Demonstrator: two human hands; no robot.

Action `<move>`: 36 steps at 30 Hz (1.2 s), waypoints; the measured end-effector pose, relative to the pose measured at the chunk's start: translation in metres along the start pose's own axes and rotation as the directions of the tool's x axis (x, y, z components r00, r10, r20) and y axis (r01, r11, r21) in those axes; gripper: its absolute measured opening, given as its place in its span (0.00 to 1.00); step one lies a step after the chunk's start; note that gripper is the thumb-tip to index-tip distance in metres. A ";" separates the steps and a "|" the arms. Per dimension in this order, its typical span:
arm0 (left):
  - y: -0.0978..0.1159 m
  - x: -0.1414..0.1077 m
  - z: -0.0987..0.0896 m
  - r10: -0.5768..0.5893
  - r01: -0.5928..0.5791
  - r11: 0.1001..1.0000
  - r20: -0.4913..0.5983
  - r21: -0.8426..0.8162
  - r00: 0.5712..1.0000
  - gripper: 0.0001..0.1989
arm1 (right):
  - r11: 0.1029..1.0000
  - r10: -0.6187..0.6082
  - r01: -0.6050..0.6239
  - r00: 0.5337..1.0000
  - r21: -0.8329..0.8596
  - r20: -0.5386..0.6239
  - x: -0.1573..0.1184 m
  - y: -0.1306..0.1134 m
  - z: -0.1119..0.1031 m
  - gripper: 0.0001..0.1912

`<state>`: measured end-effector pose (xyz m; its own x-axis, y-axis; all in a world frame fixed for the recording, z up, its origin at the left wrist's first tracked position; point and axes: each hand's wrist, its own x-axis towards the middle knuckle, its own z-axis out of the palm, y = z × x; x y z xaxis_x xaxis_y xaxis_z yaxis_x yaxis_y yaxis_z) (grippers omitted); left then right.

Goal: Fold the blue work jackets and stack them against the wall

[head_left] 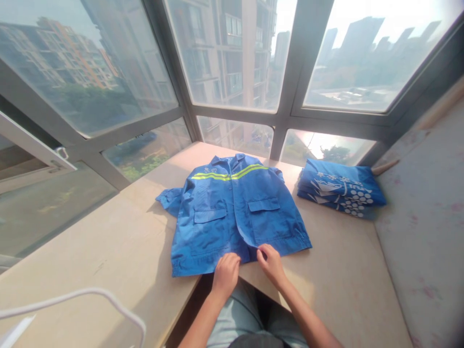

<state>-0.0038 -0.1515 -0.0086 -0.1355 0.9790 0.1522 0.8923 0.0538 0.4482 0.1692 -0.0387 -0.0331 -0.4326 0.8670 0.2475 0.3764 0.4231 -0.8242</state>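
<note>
A blue jacket (213,198) with yellow-green stripes across its chest lies spread on the pale table, its collar toward the windows. One sleeve sticks out at the left; the other is mostly tucked behind. My left hand (227,273) is closed on the bottom hem, just left of the front opening. With fingers pinched, my right hand (270,261) holds the lower corner of the right front panel. The two front panels part slightly between my hands at the hem.
Folded blue cloth with white printing (340,186) is stacked at the table's right back. A white cable (90,291) curves over the left front of the table (119,237). Windows border the back and left; a patterned wall (422,217) stands at the right.
</note>
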 end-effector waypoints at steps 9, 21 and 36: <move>0.012 0.001 -0.002 -0.030 0.031 0.998 0.016 -0.052 0.999 0.12 | 0.999 0.048 -0.048 0.992 -0.006 0.114 0.011 -0.019 -0.009 0.23; 0.020 0.007 0.002 0.011 -0.007 0.998 0.067 -0.060 0.998 0.22 | 0.980 0.098 -0.057 0.972 -0.190 0.212 0.033 -0.030 0.023 0.11; 0.025 0.050 0.007 -0.180 0.185 0.975 0.053 -0.124 0.982 0.22 | 0.997 0.018 -0.027 0.992 0.074 0.124 -0.010 -0.008 0.009 0.16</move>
<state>0.0148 -0.0996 0.0044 -0.2707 0.9624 0.0226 0.7916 0.2092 0.5742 0.1633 -0.0532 -0.0341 -0.5243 0.8350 0.1673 0.3263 0.3784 -0.8662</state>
